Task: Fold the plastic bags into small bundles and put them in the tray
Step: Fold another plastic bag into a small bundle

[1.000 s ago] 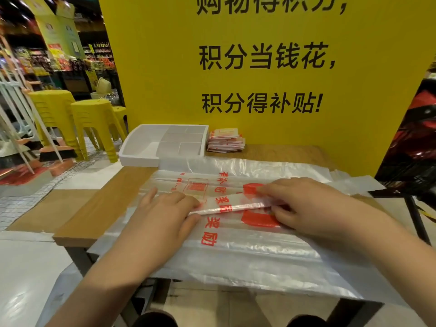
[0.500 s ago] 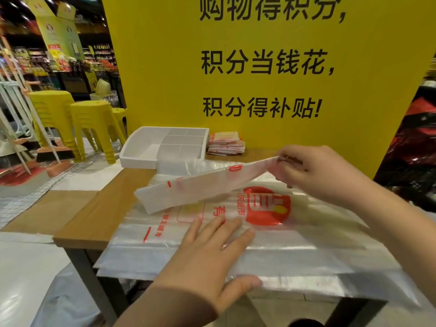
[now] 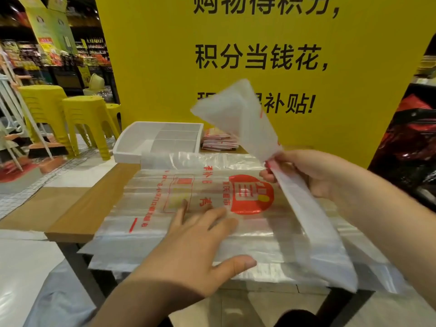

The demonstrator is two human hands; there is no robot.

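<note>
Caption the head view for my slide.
Right hand holds a folded bag strip above the bag stack; left hand rests flat on it, white tray behind.

Thin plastic film, milky and half-transparent, is being shown by the folded bag (image 3: pixel 306 220) that is being pinched in the right hand (image 3: pixel 316 175); its surface is being seen as smooth with a soft sheen. Clearer, glossier film, finely creased and printed in red, is being presented by the stack of bags (image 3: pixel 151 234), where light is being caught in bright bands along the folds. A matt wood-grain face is being displayed by the table (image 3: pixel 89 208). Smooth white plastic with a dull finish is being shown by the tray (image 3: pixel 125 140). Hard, slightly shiny yellow plastic is being seen on the stools (image 3: pixel 87 114), and a flat, matt yellow surface on the board (image 3: pixel 153 67).
</note>
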